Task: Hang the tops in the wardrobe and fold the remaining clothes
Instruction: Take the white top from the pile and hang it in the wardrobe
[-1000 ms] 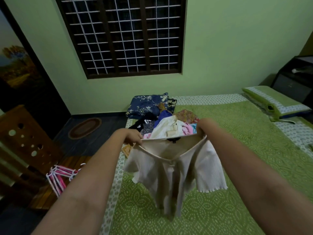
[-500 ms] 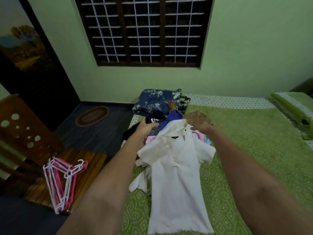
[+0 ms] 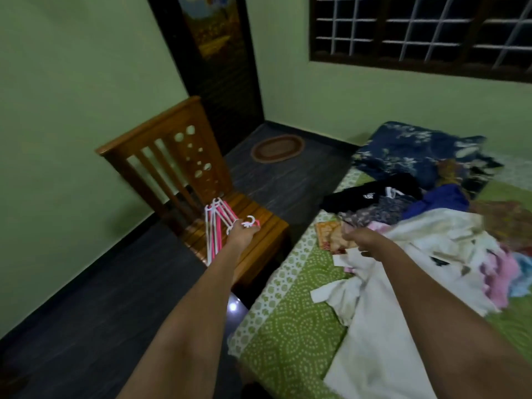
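The left hand (image 3: pixel 243 233) is no longer holding the cream top (image 3: pixel 383 335); it is now reaching out to the wooden chair (image 3: pixel 198 180) beside the bed, its fingers closing on the hooks of the pink and white hangers (image 3: pixel 217 223) lying on the seat. The top is lying spread along the bed's (image 3: pixel 288 335) left edge, and the right hand (image 3: pixel 362 240) is hovering over its collar end, fingers curled; whether it is pinching cloth I cannot tell. The hangers are bunched, so several are likely to be coming up tangled and some dropping to the floor. Farther on, the clothes pile (image 3: pixel 431 214) is crowding the bed's far left corner, against a blue floral pillow (image 3: pixel 414 151)
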Demonstrator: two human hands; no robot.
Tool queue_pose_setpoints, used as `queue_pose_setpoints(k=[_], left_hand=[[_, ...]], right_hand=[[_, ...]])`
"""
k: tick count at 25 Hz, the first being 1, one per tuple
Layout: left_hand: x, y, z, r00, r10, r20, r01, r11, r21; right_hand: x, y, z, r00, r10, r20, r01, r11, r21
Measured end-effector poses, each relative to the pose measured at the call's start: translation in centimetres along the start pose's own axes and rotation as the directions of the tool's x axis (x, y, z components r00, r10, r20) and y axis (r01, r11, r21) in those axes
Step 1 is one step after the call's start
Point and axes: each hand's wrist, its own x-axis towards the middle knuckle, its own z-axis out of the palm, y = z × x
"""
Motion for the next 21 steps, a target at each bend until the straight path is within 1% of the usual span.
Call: queue_pose_setpoints(k=[2,4,6,7,10,12,13,17,19,21], left_hand=[[3.2,-2.2,-4.6,0.995,-0.04,-0.089,0.046,0.997,0.064],[7.0,-4.2,-8.9,0.98,-0.115,-0.162,0.127,0.99,0.064],[11.0,-6.5,-11.9,0.966,-0.192,-0.171,0.205,0.977,0.059],[13.5,-7.5,-13.2,0.963,-0.201,-0.178,0.217,0.974,0.071],[22.5,-11.1,-15.6,0.966,-0.212,-0.144,0.229,0.967,0.113],[27.8,-12.9,-16.3,0.974,-0.206,-0.097,0.219,0.963,0.159],[30.4,-13.9,-16.3,0.976,-0.204,-0.073,0.215,0.954,0.208],[39.9,-19.0,-15.0,0.969,-0.245,0.025,0.219,0.905,0.365],[42.4,-21.3,-13.5,0.953,-0.3,0.047,0.26,0.885,0.387],[43.4,-22.2,-12.4,0.95,-0.312,0.022,0.279,0.878,0.39]], right_hand=[[2.6,-2.6,5.3,0.996,-0.017,0.091,0.023,0.998,-0.066],[5.7,-5.0,10.8,0.991,-0.04,0.125,0.053,0.993,-0.108],[8.5,-6.6,15.9,0.993,-0.059,0.107,0.071,0.991,-0.111],[10.5,-7.5,18.9,0.992,-0.055,0.113,0.067,0.992,-0.107],[17.8,-9.8,28.0,0.989,0.042,0.14,-0.037,0.999,-0.04],[22.4,-11.0,32.5,0.992,0.091,0.086,-0.094,0.995,0.035],[24.6,-11.4,34.2,0.993,0.11,0.042,-0.112,0.993,0.04],[32.9,-11.7,38.8,0.982,0.182,-0.055,-0.186,0.978,-0.097],[35.7,-11.5,40.3,0.973,0.196,-0.125,-0.212,0.969,-0.13],[37.4,-11.3,41.8,0.958,0.204,-0.2,-0.23,0.966,-0.119]])
